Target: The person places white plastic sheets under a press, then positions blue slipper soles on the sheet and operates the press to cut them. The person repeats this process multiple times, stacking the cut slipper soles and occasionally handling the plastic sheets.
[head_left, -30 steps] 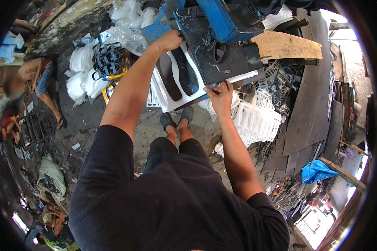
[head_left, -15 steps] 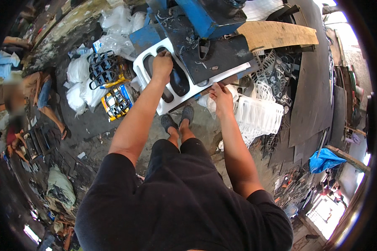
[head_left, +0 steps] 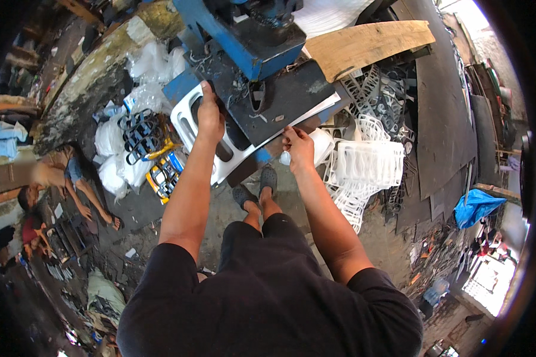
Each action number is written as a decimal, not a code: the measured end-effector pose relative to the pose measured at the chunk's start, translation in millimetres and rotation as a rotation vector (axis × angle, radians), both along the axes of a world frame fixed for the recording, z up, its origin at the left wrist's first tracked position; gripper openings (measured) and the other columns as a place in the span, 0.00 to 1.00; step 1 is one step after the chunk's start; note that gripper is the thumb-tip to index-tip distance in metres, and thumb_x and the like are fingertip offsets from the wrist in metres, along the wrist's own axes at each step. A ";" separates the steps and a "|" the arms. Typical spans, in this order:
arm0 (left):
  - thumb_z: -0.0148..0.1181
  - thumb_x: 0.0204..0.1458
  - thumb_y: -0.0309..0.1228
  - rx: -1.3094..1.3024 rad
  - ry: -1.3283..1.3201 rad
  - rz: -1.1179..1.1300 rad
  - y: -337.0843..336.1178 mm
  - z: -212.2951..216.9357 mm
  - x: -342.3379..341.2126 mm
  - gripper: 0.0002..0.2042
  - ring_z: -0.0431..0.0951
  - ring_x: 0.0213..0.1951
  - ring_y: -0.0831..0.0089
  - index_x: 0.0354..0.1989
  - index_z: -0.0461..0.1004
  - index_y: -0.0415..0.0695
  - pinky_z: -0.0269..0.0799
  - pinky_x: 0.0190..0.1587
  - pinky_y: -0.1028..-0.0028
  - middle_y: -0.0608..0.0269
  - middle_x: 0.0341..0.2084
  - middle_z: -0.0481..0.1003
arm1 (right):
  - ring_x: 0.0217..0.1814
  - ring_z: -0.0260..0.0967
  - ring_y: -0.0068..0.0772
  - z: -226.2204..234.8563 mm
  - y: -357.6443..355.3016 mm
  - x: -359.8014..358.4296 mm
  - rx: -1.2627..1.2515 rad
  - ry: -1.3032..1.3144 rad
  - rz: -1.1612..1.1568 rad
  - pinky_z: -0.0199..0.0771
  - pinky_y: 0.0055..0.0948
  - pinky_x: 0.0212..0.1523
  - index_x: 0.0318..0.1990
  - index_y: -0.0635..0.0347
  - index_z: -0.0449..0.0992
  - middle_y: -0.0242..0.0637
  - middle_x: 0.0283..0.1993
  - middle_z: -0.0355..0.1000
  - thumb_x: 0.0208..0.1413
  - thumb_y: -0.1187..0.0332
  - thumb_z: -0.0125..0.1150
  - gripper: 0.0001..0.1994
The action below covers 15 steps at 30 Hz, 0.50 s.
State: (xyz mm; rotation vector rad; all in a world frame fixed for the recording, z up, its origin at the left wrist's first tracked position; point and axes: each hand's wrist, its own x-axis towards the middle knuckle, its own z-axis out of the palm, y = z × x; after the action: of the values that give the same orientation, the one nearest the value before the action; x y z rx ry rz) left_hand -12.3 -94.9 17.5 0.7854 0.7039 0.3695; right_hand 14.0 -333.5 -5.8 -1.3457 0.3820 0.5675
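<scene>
Right hand (head_left: 298, 149) by white sheet's edge (head_left: 239, 158)

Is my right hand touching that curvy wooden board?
Apart. The head view shows the right hand well below the wooden board, with the black slab between them.

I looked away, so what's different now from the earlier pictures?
The left hand moved from the far end of the white sheet toward the person, onto the middle of its uncovered part. Sheet and black slab sit further left in view, probably because the head turned. The right hand stays at the sheet's near edge.
</scene>
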 end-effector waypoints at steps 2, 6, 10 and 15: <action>0.46 0.58 0.64 -0.005 -0.022 -0.035 9.2 -2.6 5.2 0.36 0.74 0.54 0.68 0.57 0.69 0.40 0.67 0.55 0.69 0.61 0.54 0.74 | 0.29 0.67 0.20 4.4 6.0 8.0 -0.012 -0.007 -0.037 0.65 0.22 0.26 0.41 0.65 0.76 0.30 0.32 0.72 0.62 0.68 0.59 0.08; 0.43 0.56 0.68 -0.033 -0.027 -0.084 -4.1 40.4 17.8 0.42 0.66 0.62 0.62 0.67 0.59 0.43 0.60 0.64 0.62 0.58 0.63 0.65 | 0.28 0.67 0.23 -5.2 5.8 29.7 -0.043 -0.033 -0.089 0.66 0.24 0.25 0.42 0.69 0.74 0.32 0.32 0.72 0.63 0.72 0.54 0.07; 0.42 0.55 0.70 -0.056 -0.033 -0.060 -7.6 49.6 20.0 0.44 0.64 0.64 0.58 0.70 0.55 0.45 0.57 0.67 0.60 0.57 0.66 0.62 | 0.28 0.69 0.25 -5.8 8.2 42.4 -0.110 -0.057 0.004 0.68 0.24 0.26 0.43 0.67 0.75 0.33 0.31 0.72 0.63 0.74 0.52 0.07; 0.54 0.59 0.57 0.031 0.407 0.102 -9.0 38.5 3.2 0.36 0.68 0.57 0.63 0.63 0.60 0.37 0.64 0.60 0.64 0.52 0.57 0.67 | 0.32 0.73 0.26 16.5 -24.0 58.4 -0.435 -0.247 0.287 0.72 0.26 0.31 0.43 0.67 0.76 0.36 0.33 0.76 0.58 0.70 0.60 0.09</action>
State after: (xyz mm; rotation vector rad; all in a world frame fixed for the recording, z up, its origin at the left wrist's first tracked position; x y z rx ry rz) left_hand -9.1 -103.9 56.0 0.8663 1.1247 0.3154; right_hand 72.4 -357.5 10.6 -1.8863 0.1099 0.5642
